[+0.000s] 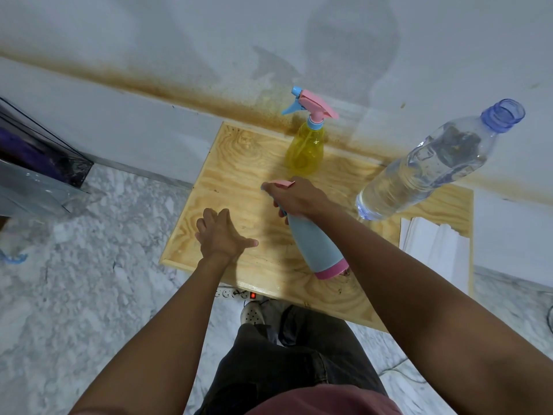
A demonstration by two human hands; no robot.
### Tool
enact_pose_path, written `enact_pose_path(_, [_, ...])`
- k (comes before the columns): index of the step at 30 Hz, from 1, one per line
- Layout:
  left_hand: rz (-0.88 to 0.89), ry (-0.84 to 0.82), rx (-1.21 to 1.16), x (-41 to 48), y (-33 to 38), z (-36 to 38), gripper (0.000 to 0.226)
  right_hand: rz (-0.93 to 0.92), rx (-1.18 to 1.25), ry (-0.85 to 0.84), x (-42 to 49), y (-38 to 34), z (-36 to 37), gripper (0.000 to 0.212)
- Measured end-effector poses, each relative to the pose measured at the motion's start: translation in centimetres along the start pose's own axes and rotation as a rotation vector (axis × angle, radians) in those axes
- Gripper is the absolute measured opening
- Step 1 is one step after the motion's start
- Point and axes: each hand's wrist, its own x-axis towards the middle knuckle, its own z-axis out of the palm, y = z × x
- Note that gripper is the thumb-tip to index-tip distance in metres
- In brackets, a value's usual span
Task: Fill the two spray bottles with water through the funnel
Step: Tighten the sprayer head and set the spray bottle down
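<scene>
Over the table, right fingers round the blue spray bottle, left fingers loose, empty

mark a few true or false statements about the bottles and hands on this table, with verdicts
1. The right hand grips the blue spray bottle near its top. True.
2. The yellow spray bottle has no spray head. False: its pink and blue trigger head is on.
3. The water bottle is capped. False: its neck is open, with no cap on it.
4. The left hand holds nothing. True.
</scene>
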Motion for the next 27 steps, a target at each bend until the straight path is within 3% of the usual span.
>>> enact_pose_path(5, [0.001,0.002,-0.021,-0.2,-0.1,0.0,0.091,-0.026,-0.228,-0.04,0.3,-0.6,-0.2,0.067])
enact_pose_path(7, [0.002,0.0,-0.037,-0.2,-0.2,0.1,0.091,-0.052,-0.118,-0.104,0.2,-0.8,-0.6,0.058])
enact_pose_path(11, [0.002,0.002,-0.038,-0.3,-0.2,0.0,0.092,-0.188,0.411,-0.196,0.0,-0.4,-1.4,0.032])
enact_pose_path(17, [0.005,0.008,-0.024,-0.3,-0.1,-0.1,0.091,-0.328,0.57,-0.101,-1.3,0.8,-1.7,0.033])
enact_pose_path(21, [0.009,-0.001,-0.023,-0.3,-0.1,-0.2,0.091,-0.267,0.241,-0.051,-1.9,1.1,-1.3,0.034])
enact_pose_path(24, [0.012,-0.004,-0.032,-0.5,-0.1,-0.3,0.092,-0.066,0.049,-0.107,-1.6,1.1,-1.1,0.06])
enact_pose_path(27, [0.009,-0.01,-0.045,-0.6,-0.1,-0.4,0.092,0.003,-0.005,-0.138,-1.3,0.8,-0.9,0.078])
